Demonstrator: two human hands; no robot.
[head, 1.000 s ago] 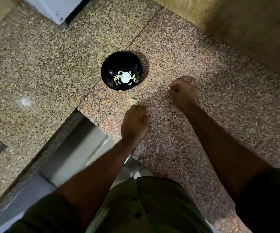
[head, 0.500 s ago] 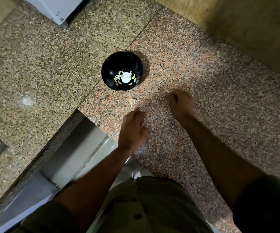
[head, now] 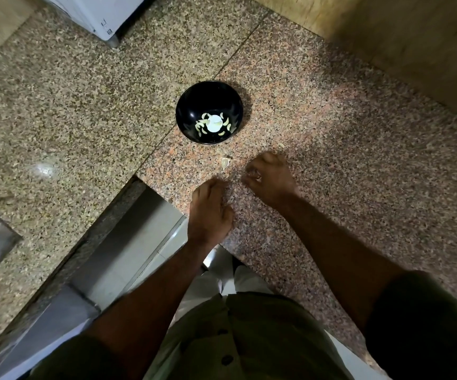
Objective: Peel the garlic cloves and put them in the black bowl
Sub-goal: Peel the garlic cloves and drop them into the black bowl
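No writing can be read anywhere. The white appliance (head: 95,12) at the far left edge of the granite counter (head: 331,165) bears two small dark marks near its lower corner (too small to make out).

— Counter (head: 331,149) under my hands?
— Speckled granite, polished, w/ a glare spot.
— Bowl (head: 191,105)?
— Black, glossy, smooth; prob plastic, can't tell.
— Rest?
— Wall (head: 413,45) looks wood-grain, matt. My shirt (head: 249,338): olive cloth.

Peeled cloves (head: 226,122) in bowl (head: 191,105); bowl on counter (head: 331,160), beyond both hands.
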